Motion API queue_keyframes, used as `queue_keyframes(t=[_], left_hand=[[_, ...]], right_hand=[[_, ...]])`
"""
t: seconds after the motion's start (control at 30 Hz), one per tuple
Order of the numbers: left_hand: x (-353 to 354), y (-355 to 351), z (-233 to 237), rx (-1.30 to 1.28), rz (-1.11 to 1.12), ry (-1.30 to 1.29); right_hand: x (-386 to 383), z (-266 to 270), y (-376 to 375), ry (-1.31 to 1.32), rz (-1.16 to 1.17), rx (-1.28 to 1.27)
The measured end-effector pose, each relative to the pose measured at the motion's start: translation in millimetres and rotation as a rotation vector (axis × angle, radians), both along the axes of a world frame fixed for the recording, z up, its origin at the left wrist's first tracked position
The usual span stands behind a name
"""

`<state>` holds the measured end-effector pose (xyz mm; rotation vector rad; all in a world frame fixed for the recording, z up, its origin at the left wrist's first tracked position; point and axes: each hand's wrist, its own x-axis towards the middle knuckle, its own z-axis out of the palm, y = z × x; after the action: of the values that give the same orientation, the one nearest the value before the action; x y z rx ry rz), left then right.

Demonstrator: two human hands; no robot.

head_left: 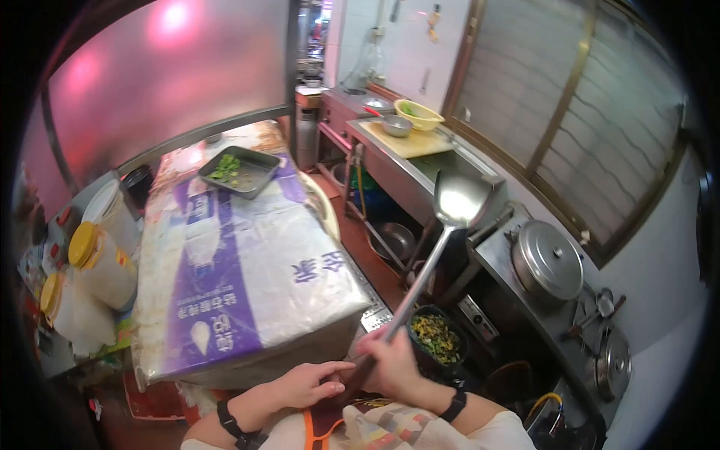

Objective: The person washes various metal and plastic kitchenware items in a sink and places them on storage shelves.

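Note:
A long metal wok spatula slants up and away from my body, its broad shiny blade raised at the far end. Wrapped round the lower shaft, my right hand grips it firmly. My left hand is at the dark handle end, thumb and fingers closed about it near my waist. Just right of my right hand, lower down, a dark pan holds chopped green and yellow food. Black bands circle both wrists.
A plastic-covered table at left bears a dark tray with green leaves. Yellow-lidded jars stand beyond its left edge. Along the right wall are a sink counter, a cutting board with bowls, and a lidded pot.

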<state>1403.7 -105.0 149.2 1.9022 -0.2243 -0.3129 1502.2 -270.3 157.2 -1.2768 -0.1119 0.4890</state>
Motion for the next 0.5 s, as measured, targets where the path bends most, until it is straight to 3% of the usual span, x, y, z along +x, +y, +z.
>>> queue_keyframes(t=[0.03, 0.13, 0.27, 0.37, 0.5], left_hand=[[9, -14, -6, -0.04, 0.03, 0.056], [34, -48, -18, 0.275, 0.064, 0.12], [57, -68, -95, 0.213, 0.173, 0.283], [71, -109, -72, 0.367, 0.108, 0.226], [108, -132, -79, 0.41, 0.001, 0.259]], right_hand=[[20, -1, -33, -0.044, -0.075, -0.003], [68, 1, -146, -0.062, -0.259, -0.005], [83, -15, -298, -0.097, -0.479, -0.295], [83, -28, -399, -0.074, -0.699, -0.432], [89, -35, -494, -0.042, -0.973, -0.543]])
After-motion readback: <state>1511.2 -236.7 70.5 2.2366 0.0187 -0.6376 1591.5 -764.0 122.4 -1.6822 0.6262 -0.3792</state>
